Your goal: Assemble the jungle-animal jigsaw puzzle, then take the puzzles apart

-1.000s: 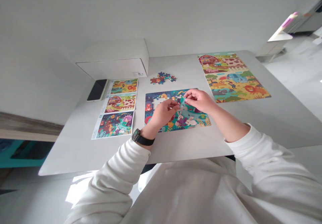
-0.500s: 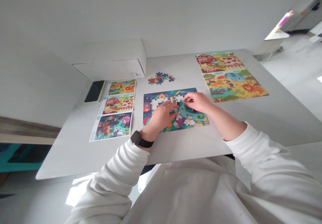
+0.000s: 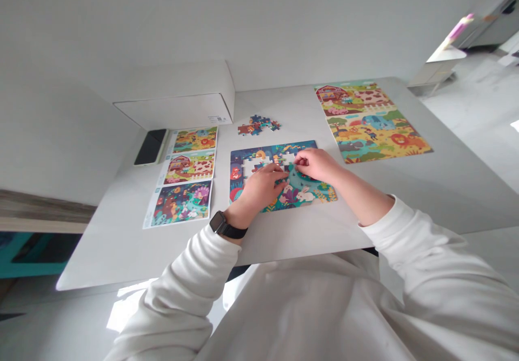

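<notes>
A partly assembled jigsaw puzzle (image 3: pixel 259 152) with a dark blue and teal night scene and white rabbits lies in front of me. White gaps show in its upper middle. My left hand (image 3: pixel 263 185), with a black watch on the wrist, rests on the puzzle with its fingers stretched out to the right. Over the right part of the puzzle, my right hand (image 3: pixel 314 164) pinches a teal puzzle piece (image 3: pixel 292 170) against the picture; the fingers partly cover it. Beyond the puzzle lies a small pile of loose puzzle pieces (image 3: pixel 259 126).
At the left are a sheet with three printed pictures (image 3: pixel 182 201) and a phone (image 3: pixel 151 147). A white box (image 3: pixel 174 109) stands behind them by the wall. Two finished puzzles, a farm picture (image 3: pixel 352 99) and a savanna picture (image 3: pixel 381 136), lie at the right of the table (image 3: pixel 133 258).
My right fingertips have shifted slightly left and down with the teal piece. The dark gap beside it is now covered. My left hand stays almost still.
</notes>
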Demonstrator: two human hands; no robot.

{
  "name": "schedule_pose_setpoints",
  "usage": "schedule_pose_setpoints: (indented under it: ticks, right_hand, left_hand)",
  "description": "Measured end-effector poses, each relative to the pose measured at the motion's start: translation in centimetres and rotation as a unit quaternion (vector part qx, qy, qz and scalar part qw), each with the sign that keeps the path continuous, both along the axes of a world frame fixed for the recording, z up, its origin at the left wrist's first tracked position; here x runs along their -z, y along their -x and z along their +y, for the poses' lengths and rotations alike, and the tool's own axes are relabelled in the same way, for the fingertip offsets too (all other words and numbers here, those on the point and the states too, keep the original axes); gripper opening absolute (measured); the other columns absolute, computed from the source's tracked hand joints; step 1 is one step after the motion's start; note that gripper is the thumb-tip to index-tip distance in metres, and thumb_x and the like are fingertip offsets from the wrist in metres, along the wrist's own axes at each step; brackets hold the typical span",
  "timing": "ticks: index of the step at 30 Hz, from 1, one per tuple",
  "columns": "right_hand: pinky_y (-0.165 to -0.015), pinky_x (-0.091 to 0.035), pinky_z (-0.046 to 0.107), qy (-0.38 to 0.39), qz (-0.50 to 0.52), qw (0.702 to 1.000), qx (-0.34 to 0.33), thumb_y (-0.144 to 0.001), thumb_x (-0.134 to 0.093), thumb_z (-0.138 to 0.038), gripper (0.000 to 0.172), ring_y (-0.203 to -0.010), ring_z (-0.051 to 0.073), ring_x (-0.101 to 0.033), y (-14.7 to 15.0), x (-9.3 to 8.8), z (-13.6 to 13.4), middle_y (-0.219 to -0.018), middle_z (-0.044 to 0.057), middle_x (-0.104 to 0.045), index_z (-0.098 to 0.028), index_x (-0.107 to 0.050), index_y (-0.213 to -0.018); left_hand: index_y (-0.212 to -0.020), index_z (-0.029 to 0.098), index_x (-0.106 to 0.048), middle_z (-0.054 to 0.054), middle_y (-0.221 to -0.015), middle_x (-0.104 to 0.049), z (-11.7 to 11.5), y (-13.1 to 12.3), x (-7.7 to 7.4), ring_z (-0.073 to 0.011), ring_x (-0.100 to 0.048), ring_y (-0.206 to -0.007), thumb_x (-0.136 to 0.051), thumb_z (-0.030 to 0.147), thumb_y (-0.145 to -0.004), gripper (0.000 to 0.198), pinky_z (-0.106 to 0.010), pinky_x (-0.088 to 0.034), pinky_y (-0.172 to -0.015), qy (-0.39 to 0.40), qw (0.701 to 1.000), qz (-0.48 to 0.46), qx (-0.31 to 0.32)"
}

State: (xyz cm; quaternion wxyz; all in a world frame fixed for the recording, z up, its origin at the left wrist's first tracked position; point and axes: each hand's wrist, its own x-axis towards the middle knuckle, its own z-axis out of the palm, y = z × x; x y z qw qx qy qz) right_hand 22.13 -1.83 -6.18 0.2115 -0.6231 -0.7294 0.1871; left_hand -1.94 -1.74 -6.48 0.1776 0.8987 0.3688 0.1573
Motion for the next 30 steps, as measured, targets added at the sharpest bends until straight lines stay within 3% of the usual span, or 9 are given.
schedule_pose_setpoints:
  ticks: [9,17,30]
  right_hand:
    - [-0.076,-0.052,0.029,-0.025,0.069,0.997,0.017,-0.089,-0.076,-0.022,0.011,-0.077,0.018,-0.072,-1.8,-0.5,0.0,-0.088,0.001,-0.081,-0.025,-0.083,-0.097]
    - [-0.073,-0.049,0.029,-0.002,-0.009,0.998,-0.064,-0.082,-0.082,-0.018,0.021,-0.080,0.020,-0.069,-1.4,-0.5,-0.4,-0.092,0.004,-0.078,-0.022,-0.084,-0.102]
    - [-0.074,-0.047,0.029,-0.037,-0.023,0.997,-0.071,-0.086,-0.082,-0.024,0.015,-0.081,0.020,-0.068,-1.1,-0.1,-0.5,-0.090,0.004,-0.075,-0.023,-0.083,-0.101]
  left_hand:
    - [-0.127,0.031,-0.081,-0.007,-0.132,-0.073,-0.3,0.1,-0.2,-0.0256,-0.072,-0.117,-0.063,0.031,-0.101,0.032,-0.037,-0.057,-0.104,0.009,1.000,0.003,-0.002]
    - [-0.123,0.032,-0.084,-0.006,-0.131,-0.071,-0.4,0.0,-0.6,-0.0257,-0.071,-0.115,-0.062,0.029,-0.102,0.030,-0.038,-0.057,-0.106,0.008,1.000,0.018,0.002]
    - [-0.123,0.032,-0.083,-0.007,-0.133,-0.071,-0.5,0.1,-0.7,-0.0268,-0.071,-0.117,-0.062,0.029,-0.102,0.030,-0.040,-0.056,-0.108,0.003,0.999,0.034,0.008]
